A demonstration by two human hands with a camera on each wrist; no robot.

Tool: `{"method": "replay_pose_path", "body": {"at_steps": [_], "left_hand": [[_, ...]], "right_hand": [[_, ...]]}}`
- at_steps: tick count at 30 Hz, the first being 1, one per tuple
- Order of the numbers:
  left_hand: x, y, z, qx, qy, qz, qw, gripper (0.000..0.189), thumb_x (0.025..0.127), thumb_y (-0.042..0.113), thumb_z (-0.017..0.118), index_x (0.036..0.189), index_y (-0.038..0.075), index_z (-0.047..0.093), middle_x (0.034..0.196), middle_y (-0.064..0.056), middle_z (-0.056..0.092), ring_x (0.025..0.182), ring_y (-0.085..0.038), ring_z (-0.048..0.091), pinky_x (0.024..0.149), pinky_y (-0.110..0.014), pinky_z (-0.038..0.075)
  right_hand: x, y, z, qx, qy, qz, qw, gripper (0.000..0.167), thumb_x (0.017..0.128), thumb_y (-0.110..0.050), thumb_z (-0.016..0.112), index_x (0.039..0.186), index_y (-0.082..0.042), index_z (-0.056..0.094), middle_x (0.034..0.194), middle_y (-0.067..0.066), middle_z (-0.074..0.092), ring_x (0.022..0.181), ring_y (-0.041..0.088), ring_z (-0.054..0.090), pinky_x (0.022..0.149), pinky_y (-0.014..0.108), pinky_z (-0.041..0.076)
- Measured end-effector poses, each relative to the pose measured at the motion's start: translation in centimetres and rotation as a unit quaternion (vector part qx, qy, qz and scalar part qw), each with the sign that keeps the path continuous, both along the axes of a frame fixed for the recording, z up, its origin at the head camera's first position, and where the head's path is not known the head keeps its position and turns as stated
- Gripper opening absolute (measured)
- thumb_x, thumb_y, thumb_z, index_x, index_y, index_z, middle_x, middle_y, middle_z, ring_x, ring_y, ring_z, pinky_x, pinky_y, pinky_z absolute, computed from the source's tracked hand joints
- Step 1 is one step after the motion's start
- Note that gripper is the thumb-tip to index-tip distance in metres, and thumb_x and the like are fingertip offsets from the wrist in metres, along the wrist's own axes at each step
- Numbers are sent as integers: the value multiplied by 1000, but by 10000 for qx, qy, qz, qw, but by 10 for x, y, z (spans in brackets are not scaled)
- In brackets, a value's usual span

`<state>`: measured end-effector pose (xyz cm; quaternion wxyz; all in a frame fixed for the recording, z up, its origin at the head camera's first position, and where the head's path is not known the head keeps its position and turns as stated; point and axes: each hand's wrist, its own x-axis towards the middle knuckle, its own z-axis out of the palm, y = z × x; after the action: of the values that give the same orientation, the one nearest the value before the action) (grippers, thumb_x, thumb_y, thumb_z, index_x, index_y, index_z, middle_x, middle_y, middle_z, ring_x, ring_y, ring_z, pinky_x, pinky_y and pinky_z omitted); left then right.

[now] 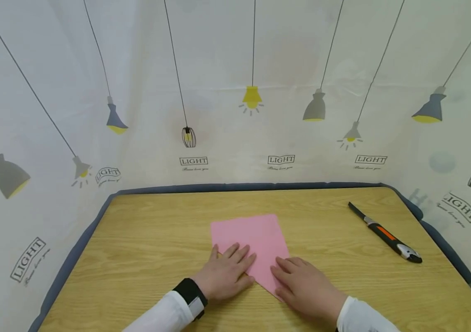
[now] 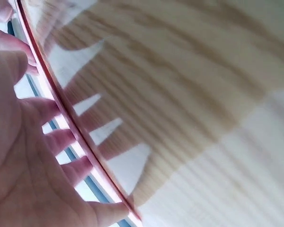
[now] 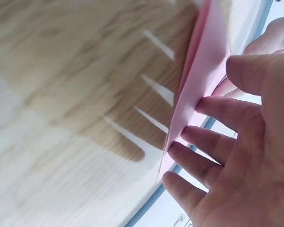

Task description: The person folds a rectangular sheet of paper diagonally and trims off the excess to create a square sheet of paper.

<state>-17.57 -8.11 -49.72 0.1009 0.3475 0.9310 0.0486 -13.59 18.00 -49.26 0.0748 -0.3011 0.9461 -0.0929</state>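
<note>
A folded sheet of pink paper (image 1: 252, 233) lies on the wooden table in the head view, its near edge running diagonally between the hands. My left hand (image 1: 226, 275) rests on its left part with the fingers spread. On the lower right side, my right hand (image 1: 308, 285) touches the sheet with its fingertips. In the right wrist view, folded layers of the pink paper (image 3: 204, 66) stand slightly apart along the edge, and the extended fingers (image 3: 217, 142) lie against it. The left wrist view catches the paper edge-on, with the left fingers (image 2: 61, 139) on top.
A utility knife (image 1: 389, 237) with a black and orange handle lies on the right side of the table (image 1: 156, 230), its blade exposed and pointing away. A white curtain (image 1: 227, 60) printed with lamps surrounds the table, beyond its dark blue border.
</note>
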Motion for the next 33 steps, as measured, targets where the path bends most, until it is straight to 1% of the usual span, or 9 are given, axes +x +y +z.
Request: {"method": "replay_pose_path", "body": {"at_steps": [4, 8, 13, 17, 23, 26, 29, 31, 33], "left_hand": [[2, 9, -2, -225, 295, 143, 9992, 68, 106, 59, 38, 160, 19, 38, 166, -6, 31, 152, -35, 27, 113, -69, 26], [4, 15, -3, -491, 445, 257, 9975, 69, 105, 60, 42, 161, 21, 36, 166, -7, 30, 151, -35, 28, 111, -69, 30], [0, 16, -3, -543, 312, 215, 9978, 68, 104, 59, 44, 161, 22, 37, 166, -8, 30, 151, -36, 28, 108, -72, 31], [-4, 17, 3, -661, 186, 206, 9974, 64, 105, 57, 44, 160, 24, 39, 166, -5, 31, 150, -34, 29, 107, -71, 33], [-8, 12, 10, -507, 63, 76, 9987, 53, 108, 44, 45, 158, 25, 43, 164, -6, 35, 149, -33, 32, 107, -69, 36], [-10, 8, 13, -362, 44, 137, 9992, 48, 109, 36, 47, 154, 20, 49, 161, -10, 40, 147, -34, 36, 108, -64, 39], [-14, 3, 12, -280, 366, 261, 9986, 39, 108, 25, 52, 143, 10, 59, 148, -16, 53, 137, -32, 48, 108, -52, 44], [-19, 1, 11, -244, 742, 325, 9964, 29, 105, 17, 57, 130, 4, 65, 129, -16, 62, 120, -29, 60, 102, -42, 51], [-23, -2, 9, -161, 1064, 426, 9933, 17, 102, 9, 61, 114, 2, 69, 108, -12, 65, 98, -23, 64, 91, -35, 55]], "right_hand": [[-1, -4, 1, 12, 210, 30, 9998, 47, 104, -39, 57, 143, -13, 62, 149, 11, 53, 134, 32, 50, 112, 53, 38], [-6, -1, -1, -89, 201, -27, 9998, 48, 103, -37, 60, 143, -11, 62, 149, 13, 54, 133, 34, 50, 112, 55, 38], [-23, 7, -8, 42, 126, -377, 9992, 54, 104, -40, 58, 149, -10, 55, 155, 18, 46, 140, 42, 43, 114, 60, 33], [-37, 9, -6, 229, 66, -630, 9977, 53, 105, -40, 56, 148, -9, 55, 155, 16, 46, 141, 43, 40, 115, 61, 30], [-45, 6, 0, 353, 178, -650, 9971, 45, 105, -34, 57, 142, -7, 62, 148, 15, 55, 136, 41, 48, 109, 59, 40], [-46, 4, 2, 391, 154, -635, 9971, 44, 105, -32, 58, 141, -6, 63, 147, 16, 56, 133, 39, 51, 107, 57, 43], [-47, 1, 1, 413, 200, -643, 9969, 44, 104, -32, 59, 140, -5, 63, 145, 16, 57, 130, 38, 54, 105, 54, 46], [-48, 0, -1, 364, 364, -691, 9963, 40, 103, -30, 62, 135, -6, 67, 141, 16, 60, 125, 37, 57, 102, 53, 49], [-50, -2, -3, 264, 566, -758, 9952, 33, 101, -26, 66, 127, -7, 73, 132, 14, 65, 118, 35, 60, 97, 51, 52]]}}
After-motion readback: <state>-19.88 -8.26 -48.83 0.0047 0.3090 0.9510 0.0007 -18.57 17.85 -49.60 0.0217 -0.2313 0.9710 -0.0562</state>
